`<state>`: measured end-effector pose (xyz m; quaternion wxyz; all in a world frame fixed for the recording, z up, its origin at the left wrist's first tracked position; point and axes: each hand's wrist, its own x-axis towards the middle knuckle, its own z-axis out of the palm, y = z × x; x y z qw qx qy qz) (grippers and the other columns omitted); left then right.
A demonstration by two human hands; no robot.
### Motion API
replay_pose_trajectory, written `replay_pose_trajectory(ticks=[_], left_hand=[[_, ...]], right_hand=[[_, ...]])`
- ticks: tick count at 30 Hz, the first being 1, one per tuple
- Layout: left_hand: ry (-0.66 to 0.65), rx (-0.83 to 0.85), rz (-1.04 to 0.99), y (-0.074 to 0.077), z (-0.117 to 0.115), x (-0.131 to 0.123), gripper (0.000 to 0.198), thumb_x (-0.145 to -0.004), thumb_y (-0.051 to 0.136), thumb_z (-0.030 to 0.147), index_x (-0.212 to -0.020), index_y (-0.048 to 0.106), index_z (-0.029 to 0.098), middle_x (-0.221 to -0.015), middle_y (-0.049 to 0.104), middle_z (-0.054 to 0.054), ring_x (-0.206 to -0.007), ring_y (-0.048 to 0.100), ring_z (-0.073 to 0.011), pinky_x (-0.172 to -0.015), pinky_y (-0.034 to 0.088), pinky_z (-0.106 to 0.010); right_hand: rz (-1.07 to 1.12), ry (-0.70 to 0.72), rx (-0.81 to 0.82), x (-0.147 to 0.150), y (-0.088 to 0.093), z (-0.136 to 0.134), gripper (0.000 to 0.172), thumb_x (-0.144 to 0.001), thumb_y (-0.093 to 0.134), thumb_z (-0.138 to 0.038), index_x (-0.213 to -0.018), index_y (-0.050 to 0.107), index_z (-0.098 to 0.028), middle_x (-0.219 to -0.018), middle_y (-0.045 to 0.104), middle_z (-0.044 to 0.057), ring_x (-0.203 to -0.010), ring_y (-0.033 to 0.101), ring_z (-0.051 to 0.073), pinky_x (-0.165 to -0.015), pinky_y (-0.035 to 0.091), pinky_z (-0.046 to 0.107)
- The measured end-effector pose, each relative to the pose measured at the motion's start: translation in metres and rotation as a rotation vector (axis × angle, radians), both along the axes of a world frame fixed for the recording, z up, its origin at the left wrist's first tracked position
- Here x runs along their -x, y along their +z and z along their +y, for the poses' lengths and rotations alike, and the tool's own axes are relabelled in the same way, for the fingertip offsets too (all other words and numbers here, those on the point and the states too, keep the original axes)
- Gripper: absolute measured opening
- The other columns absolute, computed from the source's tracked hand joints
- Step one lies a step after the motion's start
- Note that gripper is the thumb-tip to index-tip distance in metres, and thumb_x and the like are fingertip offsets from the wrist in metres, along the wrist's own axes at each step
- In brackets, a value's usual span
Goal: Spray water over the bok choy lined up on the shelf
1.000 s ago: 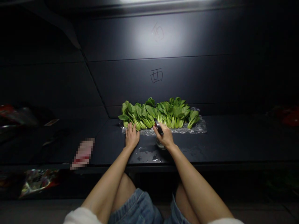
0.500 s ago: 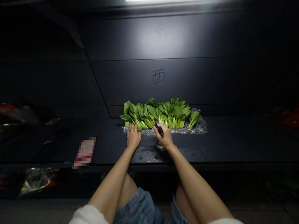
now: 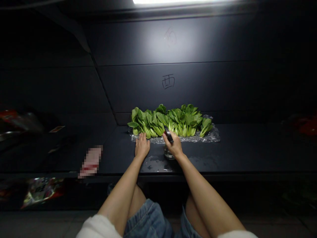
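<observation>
Several green leafy vegetables [image 3: 160,120] lie side by side along the back of a dark shelf, stems toward me. Crinkled clear plastic [image 3: 213,135] is spread beneath them. My left hand [image 3: 142,146] rests flat at the plastic's front edge, by the stems on the left, its fingers extended and holding nothing. Wrapped round the black head of a clear spray bottle [image 3: 169,154] is my right hand [image 3: 175,144], in front of the middle stems. The nozzle points toward the vegetables. Part of the bottle is hidden behind my hand and wrist.
Water drops [image 3: 158,164] dot the shelf [image 3: 237,152] near its front edge. A pixelated pink and white item [image 3: 91,162] lies at the left. Shiny packages [image 3: 42,190] sit lower left, and a blurred red item [image 3: 308,127] is far right. A dark panel [image 3: 210,82] rises behind.
</observation>
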<state>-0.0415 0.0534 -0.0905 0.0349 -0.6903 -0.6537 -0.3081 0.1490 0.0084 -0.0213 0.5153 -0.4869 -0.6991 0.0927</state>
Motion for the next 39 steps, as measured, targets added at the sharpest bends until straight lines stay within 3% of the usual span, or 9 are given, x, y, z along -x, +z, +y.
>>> replay_pose_trajectory(ticks=[10, 24, 35, 39], left_hand=[[-0.001, 0.041, 0.005, 0.002, -0.002, -0.001, 0.053, -0.092, 0.041, 0.023, -0.143, 0.043, 0.008, -0.151, 0.044, -0.02, -0.145, 0.034, -0.0312, -0.118, 0.029, -0.053], [-0.009, 0.12, 0.004, 0.012, -0.006, -0.003, 0.055, -0.094, 0.039, 0.023, -0.147, 0.037, 0.009, -0.154, 0.039, -0.019, -0.146, 0.033, -0.0287, -0.119, 0.026, -0.052], [-0.066, 0.085, -0.108, 0.002, 0.003, 0.004, 0.056, -0.092, 0.044, 0.025, -0.146, 0.039, 0.013, -0.153, 0.041, -0.019, -0.145, 0.034, -0.0292, -0.119, 0.026, -0.054], [-0.094, 0.035, -0.174, -0.001, 0.009, 0.014, 0.055, -0.091, 0.045, 0.024, -0.144, 0.041, 0.01, -0.151, 0.044, -0.02, -0.144, 0.036, -0.029, -0.117, 0.032, -0.051]], right_hand=[[-0.107, 0.056, -0.044, 0.007, 0.004, -0.004, 0.029, -0.096, 0.046, -0.044, -0.095, 0.063, -0.02, -0.09, 0.069, 0.009, -0.086, 0.064, 0.024, -0.076, 0.048, 0.032], [-0.115, 0.066, 0.036, 0.009, 0.004, 0.003, 0.026, -0.094, 0.05, -0.043, -0.094, 0.063, -0.02, -0.087, 0.069, 0.007, -0.082, 0.063, 0.021, -0.071, 0.045, 0.028], [-0.162, 0.064, 0.06, 0.021, 0.007, 0.007, 0.025, -0.094, 0.051, -0.042, -0.094, 0.063, -0.021, -0.087, 0.07, 0.006, -0.082, 0.064, 0.022, -0.071, 0.044, 0.028], [-0.146, 0.076, 0.045, 0.03, 0.004, 0.01, 0.024, -0.094, 0.051, -0.042, -0.095, 0.063, -0.021, -0.088, 0.07, 0.006, -0.082, 0.064, 0.021, -0.072, 0.045, 0.027]])
